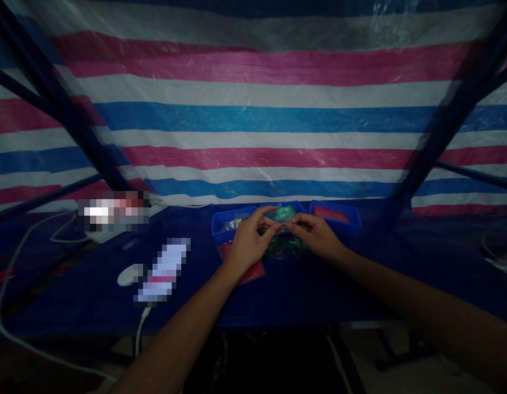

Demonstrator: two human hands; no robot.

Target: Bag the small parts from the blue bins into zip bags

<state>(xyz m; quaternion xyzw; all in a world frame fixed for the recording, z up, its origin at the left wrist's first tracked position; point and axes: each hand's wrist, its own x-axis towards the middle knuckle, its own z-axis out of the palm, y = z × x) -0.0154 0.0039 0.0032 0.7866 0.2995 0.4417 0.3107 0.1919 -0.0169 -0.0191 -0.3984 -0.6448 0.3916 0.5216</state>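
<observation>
My left hand and my right hand meet above the middle of the blue table. Between their fingertips they pinch a small shiny metallic piece, too small and dark to name. Just behind and below it is green plastic film, partly in a blue bin and partly hanging over its front. A left blue bin contains small silvery pieces. The right blue bin holds something red and flat. Under my left wrist lies a red plastic packet, partly covered.
Left on the blue table lie a blurred-out phone with a white cable, a white round object and a white power strip. Striped sheeting hangs behind, between dark frame posts.
</observation>
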